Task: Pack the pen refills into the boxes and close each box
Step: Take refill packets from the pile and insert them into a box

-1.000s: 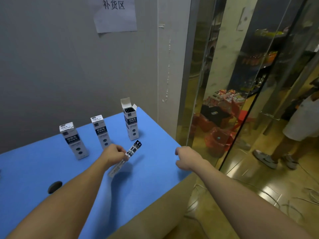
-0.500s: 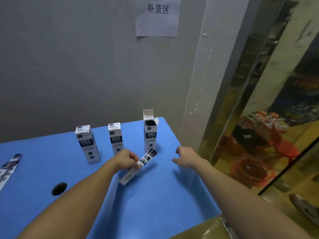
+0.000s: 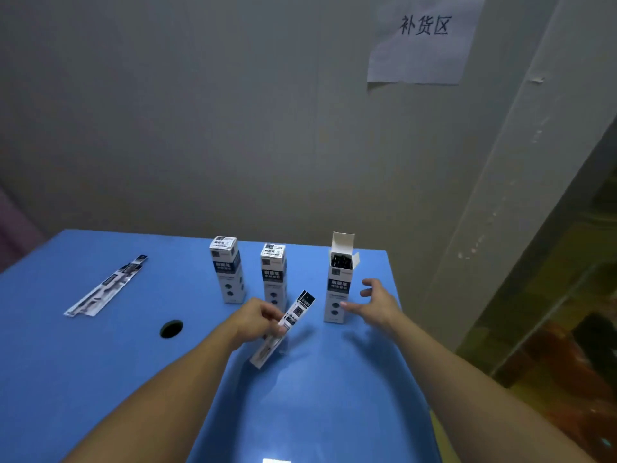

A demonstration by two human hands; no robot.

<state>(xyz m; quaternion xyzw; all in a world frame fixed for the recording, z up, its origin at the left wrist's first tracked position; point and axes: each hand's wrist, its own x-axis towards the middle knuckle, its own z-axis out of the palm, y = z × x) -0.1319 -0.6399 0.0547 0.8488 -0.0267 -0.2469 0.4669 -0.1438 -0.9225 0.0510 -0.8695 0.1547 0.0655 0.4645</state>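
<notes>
Blue table (image 3: 100, 362): left hand (image 3: 253, 320) grips refill packet (image 3: 283, 329) (tilted).

From my feed I see a blue table (image 3: 100, 379) with a round dark hole (image 3: 171, 328) in its top, pushed against a plain grey wall (image 3: 167, 111). A paper sign (image 3: 421, 41) with handwritten characters hangs on that wall, above the table's far right corner. Right of the sign runs a pale pillar (image 3: 521, 168), then a dim, glossy, yellowish surface (image 3: 574, 295).

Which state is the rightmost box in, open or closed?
Open. The rightmost box stands upright with its top flap raised, and dark refill ends show inside. The right hand is open beside it.
</notes>
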